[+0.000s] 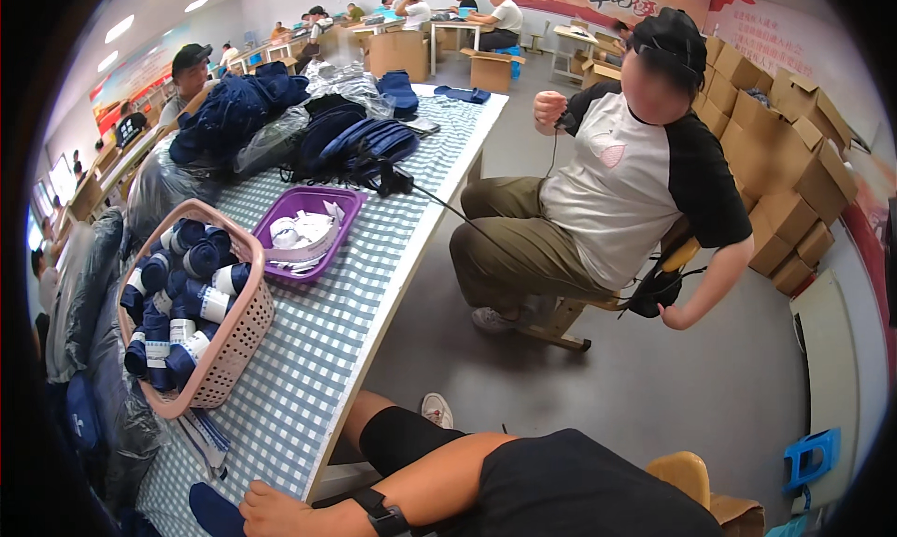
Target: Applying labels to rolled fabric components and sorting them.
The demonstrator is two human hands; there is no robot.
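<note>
One right hand [277,512] curls its fingers against the edge of a single matte, round-ended navy cloth piece [215,511] at the desk's [308,336] near corner; I cannot tell whether they pinch it, nor the left hand's state. Over a dozen overlapping navy cloth rolls [202,259], banded in white, fill one perforated pink plastic basket [245,327], beside one purple basket [350,221] holding white coils [299,229].

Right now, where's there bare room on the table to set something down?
The checked cloth is bare between the pink basket, purple tray and right-hand table edge. A smaller patch lies farther up, right of the navy pile. Left of the basket is crowded with plastic-wrapped bundles.
</note>
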